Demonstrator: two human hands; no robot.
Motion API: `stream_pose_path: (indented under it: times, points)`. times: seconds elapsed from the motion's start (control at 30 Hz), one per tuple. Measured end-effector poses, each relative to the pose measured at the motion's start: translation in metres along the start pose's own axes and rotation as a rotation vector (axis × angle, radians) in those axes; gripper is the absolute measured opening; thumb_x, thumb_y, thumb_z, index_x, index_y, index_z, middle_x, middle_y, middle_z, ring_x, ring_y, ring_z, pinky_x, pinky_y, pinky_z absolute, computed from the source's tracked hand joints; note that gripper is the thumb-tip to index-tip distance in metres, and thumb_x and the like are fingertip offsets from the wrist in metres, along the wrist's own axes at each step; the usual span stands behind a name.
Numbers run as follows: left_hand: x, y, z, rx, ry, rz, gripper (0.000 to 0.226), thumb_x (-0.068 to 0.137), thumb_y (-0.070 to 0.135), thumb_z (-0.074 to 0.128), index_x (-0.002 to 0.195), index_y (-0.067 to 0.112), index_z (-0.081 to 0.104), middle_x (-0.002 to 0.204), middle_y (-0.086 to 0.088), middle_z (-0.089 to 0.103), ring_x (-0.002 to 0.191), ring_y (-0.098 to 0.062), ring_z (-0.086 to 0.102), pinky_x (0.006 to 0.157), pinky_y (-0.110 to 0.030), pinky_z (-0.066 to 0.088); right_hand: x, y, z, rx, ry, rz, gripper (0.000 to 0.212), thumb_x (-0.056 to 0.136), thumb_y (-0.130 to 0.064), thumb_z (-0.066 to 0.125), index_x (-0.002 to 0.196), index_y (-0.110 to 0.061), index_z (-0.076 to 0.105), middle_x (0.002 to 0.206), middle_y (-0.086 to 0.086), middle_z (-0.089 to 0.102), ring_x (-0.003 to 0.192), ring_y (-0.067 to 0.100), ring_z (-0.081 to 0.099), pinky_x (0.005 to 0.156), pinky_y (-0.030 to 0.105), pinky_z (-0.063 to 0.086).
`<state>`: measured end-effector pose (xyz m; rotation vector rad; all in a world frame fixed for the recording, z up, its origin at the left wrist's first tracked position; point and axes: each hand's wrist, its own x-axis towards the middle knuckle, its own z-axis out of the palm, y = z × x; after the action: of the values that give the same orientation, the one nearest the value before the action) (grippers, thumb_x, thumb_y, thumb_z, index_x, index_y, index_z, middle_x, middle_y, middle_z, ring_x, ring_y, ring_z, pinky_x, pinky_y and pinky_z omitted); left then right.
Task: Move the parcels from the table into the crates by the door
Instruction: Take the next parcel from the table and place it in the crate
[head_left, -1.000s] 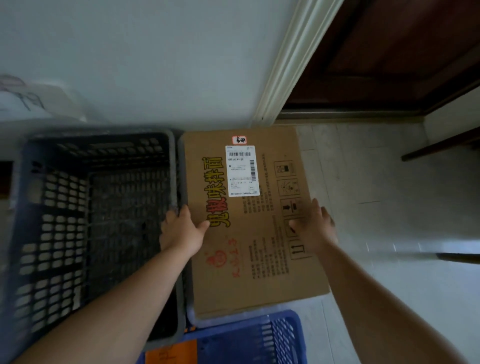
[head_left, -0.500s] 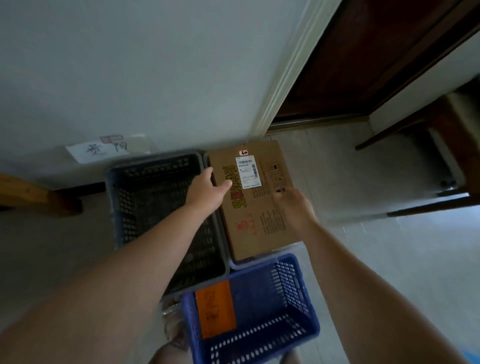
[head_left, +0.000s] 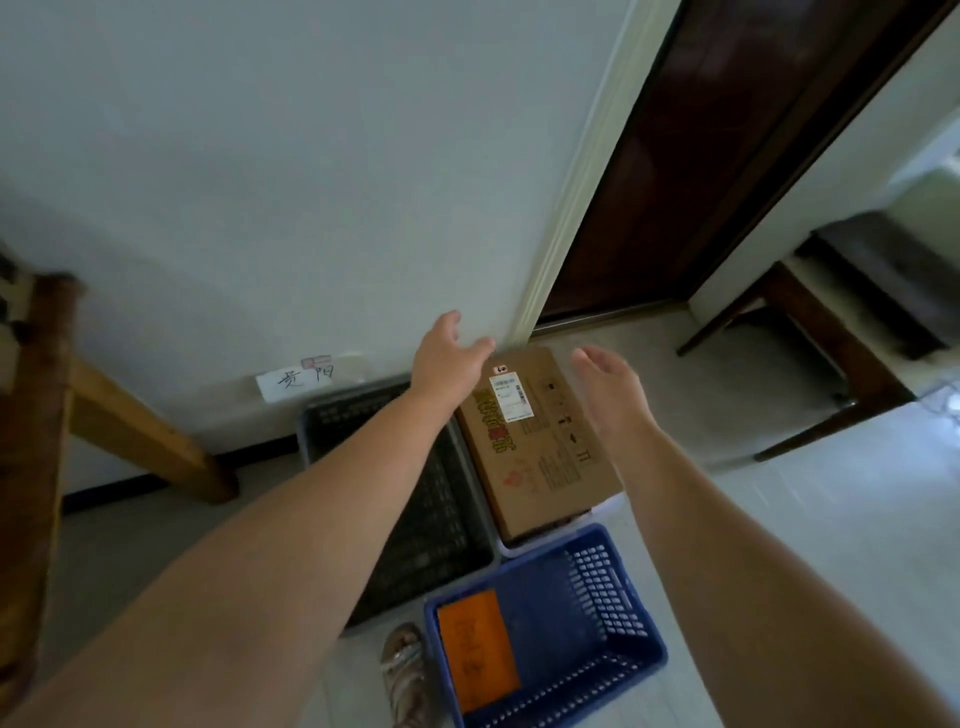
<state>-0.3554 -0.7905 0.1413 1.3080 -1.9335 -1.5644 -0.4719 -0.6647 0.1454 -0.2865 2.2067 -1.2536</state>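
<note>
Head view. Parcel (head_left: 540, 457) lying flat in the pale crate (head_left: 545, 543) by the door (head_left: 701, 156), shipping label up, filling the crate's top. Left hand (head_left: 447, 358) above the parcel's far left corner, fingers spread and relaxed, holding nothing. Right hand (head_left: 613, 389) over the parcel's right edge, palm turned inward, fingers straight, likewise empty. Dark crate (head_left: 441, 519) touching the pale one on its left; blue crate (head_left: 608, 587) nearer, with an orange card (head_left: 475, 649) inside. Sandal (head_left: 405, 670) just beside the blue crate. Handwritten paper (head_left: 296, 382) on the wall behind the dark crate.
</note>
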Motion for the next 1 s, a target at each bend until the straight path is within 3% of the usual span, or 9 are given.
stream_pose_path:
  times: [0.17,0.27,0.33,0.47,0.73,1.0]
  points:
    - [-0.052,0.019,-0.043,-0.062,0.100,0.091,0.062,0.090,0.032,0.058,0.144,0.015,0.032,0.145,-0.009,0.040,0.130,-0.024,0.041,0.107,-0.036,0.034,-0.058,-0.033,-0.006,0.021,-0.014,-0.161,0.043,0.097,-0.035,0.049,0.138,-0.020,0.046,0.115,-0.012,0.057,0.083,-0.002,0.049,0.075,0.022,0.039]
    - [-0.099,0.030,-0.075,-0.114,0.171,0.148,0.062,0.090,0.031,0.059,0.144,0.016,0.033,0.144,-0.008,0.042,0.128,-0.022,0.043,0.107,-0.036,0.034,-0.106,-0.052,-0.010,0.065,-0.034,-0.250,0.045,0.097,-0.035,0.049,0.139,-0.019,0.045,0.137,-0.001,0.051,0.110,0.010,0.050,0.094,0.031,0.042]
    - [-0.138,0.035,-0.100,-0.150,0.231,0.187,0.062,0.089,0.031,0.060,0.144,0.018,0.033,0.141,-0.006,0.044,0.125,-0.021,0.046,0.104,-0.032,0.036,-0.142,-0.062,-0.008,0.100,-0.061,-0.306,0.045,0.096,-0.035,0.050,0.138,-0.019,0.046,0.141,0.001,0.048,0.122,0.016,0.047,0.104,0.040,0.041]
    - [-0.216,0.040,-0.155,-0.188,0.367,0.271,0.060,0.089,0.031,0.060,0.142,0.020,0.034,0.137,-0.003,0.047,0.119,-0.018,0.049,0.088,-0.023,0.036,-0.216,-0.078,0.007,0.168,-0.116,-0.424,0.044,0.094,-0.035,0.053,0.136,-0.023,0.047,0.141,0.000,0.045,0.125,0.017,0.045,0.105,0.046,0.040]
    - [-0.341,0.027,-0.289,-0.160,0.634,0.314,0.061,0.089,0.031,0.061,0.143,0.023,0.034,0.138,0.000,0.049,0.120,-0.016,0.051,0.095,-0.026,0.040,-0.348,-0.122,0.085,0.202,-0.346,-0.635,0.040,0.093,-0.030,0.055,0.132,-0.022,0.050,0.138,0.002,0.047,0.125,0.018,0.046,0.106,0.050,0.039]
    - [-0.450,-0.041,-0.424,-0.135,0.877,0.270,0.062,0.090,0.037,0.058,0.144,0.026,0.031,0.137,0.004,0.048,0.119,-0.013,0.048,0.087,-0.027,0.041,-0.480,-0.135,0.194,0.175,-0.623,-0.762,0.046,0.094,-0.033,0.055,0.137,-0.023,0.044,0.143,0.001,0.043,0.128,0.018,0.043,0.107,0.047,0.038]
